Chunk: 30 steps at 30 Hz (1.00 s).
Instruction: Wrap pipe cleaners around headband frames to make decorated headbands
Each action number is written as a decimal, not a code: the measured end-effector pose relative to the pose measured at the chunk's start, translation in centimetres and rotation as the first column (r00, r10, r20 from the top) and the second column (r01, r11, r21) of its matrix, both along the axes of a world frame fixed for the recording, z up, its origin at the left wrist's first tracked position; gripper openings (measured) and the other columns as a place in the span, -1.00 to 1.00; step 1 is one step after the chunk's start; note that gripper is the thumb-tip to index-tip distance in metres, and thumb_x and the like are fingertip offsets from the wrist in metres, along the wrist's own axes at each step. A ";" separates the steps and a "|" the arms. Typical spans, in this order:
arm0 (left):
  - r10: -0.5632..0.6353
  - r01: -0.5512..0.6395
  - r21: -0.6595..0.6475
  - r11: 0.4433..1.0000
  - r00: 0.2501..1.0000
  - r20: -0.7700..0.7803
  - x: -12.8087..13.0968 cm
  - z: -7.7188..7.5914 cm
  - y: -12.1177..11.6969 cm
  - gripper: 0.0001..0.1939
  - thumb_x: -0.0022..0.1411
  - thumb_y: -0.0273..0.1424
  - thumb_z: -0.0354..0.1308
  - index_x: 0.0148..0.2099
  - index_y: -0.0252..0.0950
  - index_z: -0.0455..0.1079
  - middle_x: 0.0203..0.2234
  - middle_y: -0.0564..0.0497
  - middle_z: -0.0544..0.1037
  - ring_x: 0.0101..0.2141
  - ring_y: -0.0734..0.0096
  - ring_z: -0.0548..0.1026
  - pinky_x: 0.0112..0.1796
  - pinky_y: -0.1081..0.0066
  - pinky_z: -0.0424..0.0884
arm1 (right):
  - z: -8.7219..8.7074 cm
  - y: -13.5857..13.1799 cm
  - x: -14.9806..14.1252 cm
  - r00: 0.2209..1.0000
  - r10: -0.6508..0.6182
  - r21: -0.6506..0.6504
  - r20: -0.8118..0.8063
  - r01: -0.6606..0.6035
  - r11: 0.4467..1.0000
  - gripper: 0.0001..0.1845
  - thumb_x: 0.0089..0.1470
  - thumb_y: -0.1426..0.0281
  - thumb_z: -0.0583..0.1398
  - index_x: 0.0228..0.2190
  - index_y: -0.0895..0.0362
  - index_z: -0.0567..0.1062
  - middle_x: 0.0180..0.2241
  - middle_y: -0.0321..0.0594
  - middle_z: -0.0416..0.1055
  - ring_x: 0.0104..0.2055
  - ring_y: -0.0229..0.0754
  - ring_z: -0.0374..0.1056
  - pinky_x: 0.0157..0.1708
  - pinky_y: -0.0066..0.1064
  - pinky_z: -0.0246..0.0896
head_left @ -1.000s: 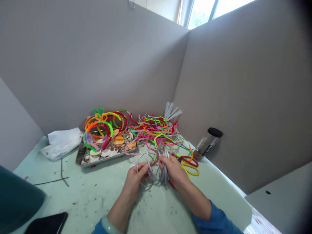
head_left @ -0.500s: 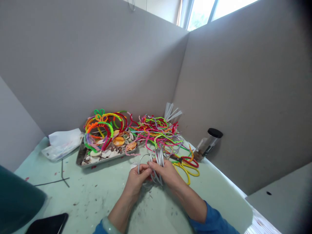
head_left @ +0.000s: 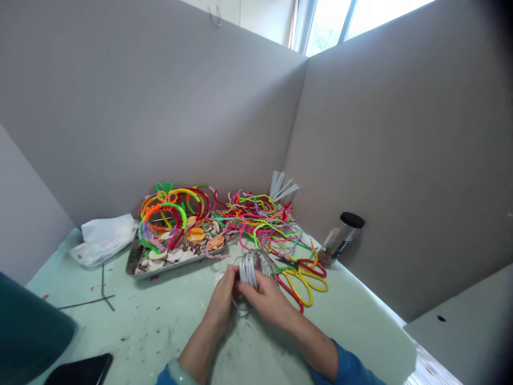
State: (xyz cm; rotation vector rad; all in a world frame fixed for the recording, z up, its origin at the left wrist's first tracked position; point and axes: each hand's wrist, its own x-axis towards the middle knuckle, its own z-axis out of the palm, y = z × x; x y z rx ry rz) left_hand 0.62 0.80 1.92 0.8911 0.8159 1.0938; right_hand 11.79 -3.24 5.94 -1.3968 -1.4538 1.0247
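Observation:
A coil of silvery grey wire (head_left: 249, 269) is held between my two hands over the near middle of the table. My right hand (head_left: 269, 299) is closed around the coil's right and lower side. On the left, my left hand (head_left: 223, 291) pinches the coil's edge, its fingertips partly hidden behind the loops. A loose loop of wire hangs below the fingers. Just right of the coil lie scissors with yellow handles (head_left: 306, 291) and another pair with red handles (head_left: 294, 297). Behind it spreads a heap of colourful pipe cleaners (head_left: 260, 219).
A metal tray (head_left: 176, 266) holds shells and fuzzy pipe-cleaner rings (head_left: 162, 206). White packets (head_left: 105, 243) lie left of it, near thin dark sticks (head_left: 103, 283). A phone (head_left: 80, 370) and a dark green object (head_left: 32, 331) sit near left. A black-lidded jar (head_left: 340, 240) stands at the right edge.
The wire coil has turned and shifted slightly left in my hands. My right hand has moved left and a little down, uncovering more of the red scissor handles.

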 end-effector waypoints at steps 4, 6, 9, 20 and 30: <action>-0.043 0.041 -0.070 0.997 0.999 -0.018 -0.1 -0.2 -0.1 -0.36 0.04 0.09 0.03 -0.20 -0.42 0.48 -0.31 -0.18 0.56 -0.29 0.23 0.49 -0.22 0.33 0.36 | -1.1 -0.7 -0.8 0.961 0.121 -0.010 0.249 -0.122 0.992 -0.78 -0.04 0.42 0.13 -0.28 0.18 0.41 -0.35 -0.21 0.42 -0.32 -0.18 0.29 -0.33 -0.45 0.15; -0.082 0.083 -0.084 0.993 0.997 0.012 -0.1 -0.2 -0.2 -0.34 0.06 0.09 0.00 -0.17 -0.44 0.47 -0.33 -0.19 0.56 -0.31 0.23 0.50 -0.25 0.33 0.37 | -1.5 -1.0 -1.1 0.929 0.176 -0.016 0.324 -0.181 0.983 -0.81 -0.05 0.46 0.12 -0.30 0.18 0.39 -0.38 -0.22 0.41 -0.35 -0.19 0.29 -0.36 -0.46 0.14; -0.122 0.126 -0.077 0.989 0.991 0.050 -0.2 -0.2 -0.3 -0.36 0.10 0.07 -0.01 -0.16 -0.45 0.46 -0.34 -0.19 0.57 -0.32 0.23 0.51 -0.26 0.33 0.37 | -1.5 -1.3 -1.2 0.913 0.183 -0.010 0.365 -0.193 0.981 -0.88 0.02 0.46 0.06 -0.34 0.18 0.36 -0.45 -0.24 0.37 -0.41 -0.21 0.27 -0.42 -0.47 0.11; -0.220 0.232 -0.050 0.971 0.960 0.176 0.0 0.2 0.2 -0.41 0.11 0.06 -0.01 -0.29 -0.43 0.45 -0.45 -0.15 0.55 -0.48 0.36 0.47 -0.39 0.39 0.34 | 1.0 -1.6 2.5 0.990 -0.045 0.143 0.137 0.026 0.989 -0.67 0.14 0.19 0.06 -0.52 0.17 0.29 -0.60 -0.36 0.19 -0.54 -0.33 0.09 -0.54 -0.51 -0.01; -0.199 0.209 -0.107 0.972 0.975 0.099 0.0 0.1 0.3 -0.45 0.08 0.04 0.04 -0.32 -0.43 0.40 -0.49 -0.09 0.52 -0.55 0.44 0.41 -0.48 0.44 0.28 | 6.8 -2.4 9.8 0.900 -0.017 -0.070 -0.435 -0.015 0.997 -0.62 0.02 0.12 0.19 -0.51 0.11 0.17 -0.69 -0.53 -0.06 -0.72 -0.48 -0.25 -0.73 -0.57 -0.32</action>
